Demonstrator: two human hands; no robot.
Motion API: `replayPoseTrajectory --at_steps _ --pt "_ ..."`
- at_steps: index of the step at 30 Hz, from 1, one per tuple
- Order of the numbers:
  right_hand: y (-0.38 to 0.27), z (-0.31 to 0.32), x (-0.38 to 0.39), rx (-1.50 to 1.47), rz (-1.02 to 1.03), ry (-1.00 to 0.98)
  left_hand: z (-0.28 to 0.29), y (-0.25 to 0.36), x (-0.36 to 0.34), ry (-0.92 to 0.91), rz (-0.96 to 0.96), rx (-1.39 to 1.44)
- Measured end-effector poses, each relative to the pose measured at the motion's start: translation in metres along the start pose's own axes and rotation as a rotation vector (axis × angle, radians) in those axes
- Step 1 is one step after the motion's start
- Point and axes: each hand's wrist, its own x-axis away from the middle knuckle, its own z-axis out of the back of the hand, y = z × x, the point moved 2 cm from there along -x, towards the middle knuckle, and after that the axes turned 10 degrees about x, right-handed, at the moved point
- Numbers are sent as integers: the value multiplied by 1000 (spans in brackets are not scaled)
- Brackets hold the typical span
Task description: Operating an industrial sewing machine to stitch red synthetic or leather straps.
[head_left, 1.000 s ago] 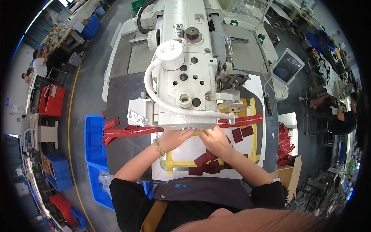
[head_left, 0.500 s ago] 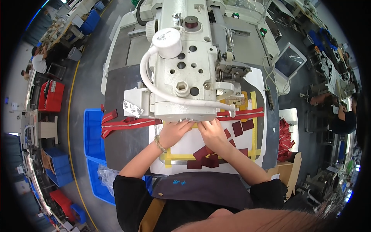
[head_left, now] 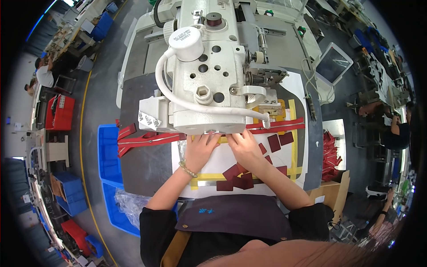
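Note:
My left hand (head_left: 201,149) and my right hand (head_left: 243,144) lie side by side on a white template board (head_left: 209,167) with yellow tape strips, fingertips tucked under the front edge of a big white sewing machine (head_left: 209,66). Both press down near a long red zipper strip (head_left: 147,138) that runs left to right under the machine. What the fingertips touch is hidden by the machine head. Several dark red rectangular patches (head_left: 233,178) lie on the board below my right wrist, with two more patches (head_left: 280,140) to the right.
A blue plastic bin (head_left: 109,151) stands left of the dark table, with clear plastic bags below it. A heap of red strips (head_left: 331,153) lies at the right beside a cardboard box (head_left: 331,193). A tablet screen (head_left: 333,66) is at upper right. Other people work at the far edges.
My hands have slid forward from the middle of the board to the machine's front edge, closer together. The view has also tilted so the machine looks nearer.

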Motion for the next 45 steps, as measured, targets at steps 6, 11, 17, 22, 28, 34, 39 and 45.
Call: replayPoseTrajectory --at_steps 6,11,17,22,28,34,39,45 --pt "2 -1 0 -25 10 11 -1 5 -1 -39 17 -81" --pt "4 -5 0 -30 36 -9 -8 3 0 -103 13 -129" --pt "4 -9 1 -37 33 17 -11 2 3 -159 57 -76" --pt "5 -3 -2 -19 30 18 -1 2 -7 -86 16 -40" --pt "7 -4 -1 -9 7 -7 -3 -1 -9 -150 38 64" --pt "6 -4 -1 -16 15 -20 -8 -2 -1 -128 36 77" --pt "7 -2 2 17 43 -13 -4 0 -2 -97 -38 39" --pt "7 -9 1 -13 54 -31 -5 -3 -1 -104 -4 118"
